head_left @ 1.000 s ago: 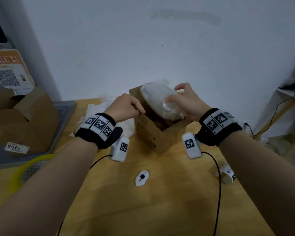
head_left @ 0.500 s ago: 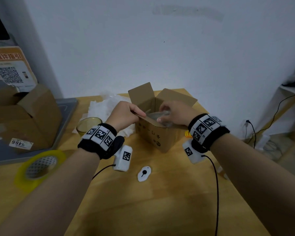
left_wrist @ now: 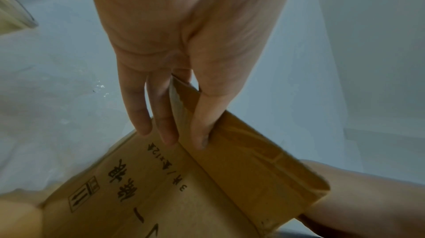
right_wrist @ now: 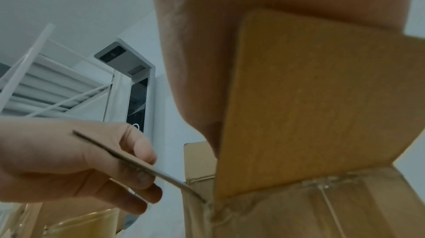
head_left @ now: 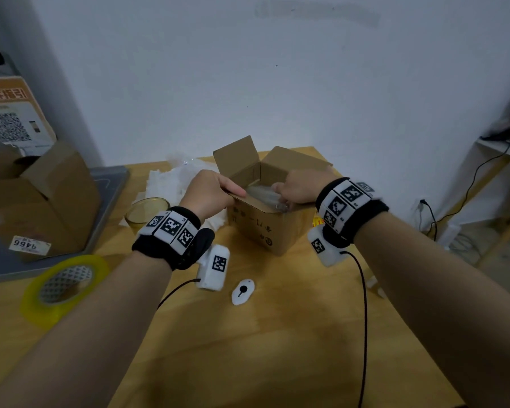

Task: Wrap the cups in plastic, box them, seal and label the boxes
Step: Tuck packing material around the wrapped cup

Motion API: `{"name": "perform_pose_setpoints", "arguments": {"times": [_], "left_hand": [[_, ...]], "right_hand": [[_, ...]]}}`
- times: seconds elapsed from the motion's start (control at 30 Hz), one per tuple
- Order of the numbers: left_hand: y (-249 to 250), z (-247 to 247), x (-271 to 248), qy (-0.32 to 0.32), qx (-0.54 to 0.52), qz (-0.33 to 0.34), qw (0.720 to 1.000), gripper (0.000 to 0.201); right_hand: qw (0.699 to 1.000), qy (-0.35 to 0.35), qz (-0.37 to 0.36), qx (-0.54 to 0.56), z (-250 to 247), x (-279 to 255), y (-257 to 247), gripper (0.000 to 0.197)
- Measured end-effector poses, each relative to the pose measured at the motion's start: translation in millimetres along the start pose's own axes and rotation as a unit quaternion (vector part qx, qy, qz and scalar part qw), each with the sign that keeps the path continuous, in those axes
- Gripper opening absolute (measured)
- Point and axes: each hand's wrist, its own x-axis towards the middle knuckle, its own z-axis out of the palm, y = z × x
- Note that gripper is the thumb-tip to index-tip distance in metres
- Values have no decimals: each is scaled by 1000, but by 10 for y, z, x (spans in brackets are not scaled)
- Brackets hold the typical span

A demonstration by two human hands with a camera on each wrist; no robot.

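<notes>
Head view: both hands at the open cardboard box (head_left: 265, 228) on the counter (head_left: 277, 334)
Left hand (head_left: 208, 192) pinches the near flap (left_wrist: 241, 151) between thumb and fingers; right hand (head_left: 299, 188) reaches inside onto the plastic-wrapped cup (head_left: 262, 193), its grip hidden, so I cannot tell. An unwrapped glass cup (head_left: 145, 211) stands left of the box, near the yellow tape roll (head_left: 64, 285)

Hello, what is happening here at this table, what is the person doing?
A person is packing a plastic-wrapped cup into a small open brown cardboard box on the wooden table. The left hand pinches the box's near flap, while the right hand reaches inside onto the cup. The box is not yet sealed; a yellow tape roll lies nearby.
</notes>
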Motion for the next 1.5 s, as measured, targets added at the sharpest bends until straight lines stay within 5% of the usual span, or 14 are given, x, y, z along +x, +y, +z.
{"name": "perform_pose_setpoints", "arguments": {"times": [0.17, 0.3, 0.4, 0.5, 0.63, 0.87, 1.0, 1.13, 1.27, 1.5], "left_hand": [[109, 18, -171, 1, -6, -6, 1000, 35], [259, 76, -336, -13, -33, -3, 999, 22], [422, 42, -448, -68, -51, -38, 996, 14], [515, -102, -521, -135, -19, -104, 985, 17], [550, -272, -545, -164, 58, -188, 967, 21], [551, -59, -93, -45, 33, -70, 996, 36], [467, 229, 202, -96, 152, -87, 980, 21], [367, 428, 342, -135, 312, -56, 939, 44], [330, 415, 350, -181, 344, -31, 921, 35], [241, 398, 441, -179, 269, -16, 946, 28]], "right_hand": [[997, -70, 9, -36, -60, -271, -99, 67], [999, -6, -20, 35, -141, -309, -20, 70], [965, 123, -91, 211, -196, -339, 55, 52], [966, 130, -134, 178, -90, -472, 27, 18], [987, 119, -62, 87, 228, -506, 16, 60], [989, 114, -33, 84, 372, -419, 22, 50], [986, 116, -34, 114, 412, -370, 51, 38], [977, 136, -56, 154, 463, -345, 83, 36], [976, 138, -62, 156, 478, -304, 97, 36], [974, 141, -69, 163, 500, -257, 91, 36]]}}
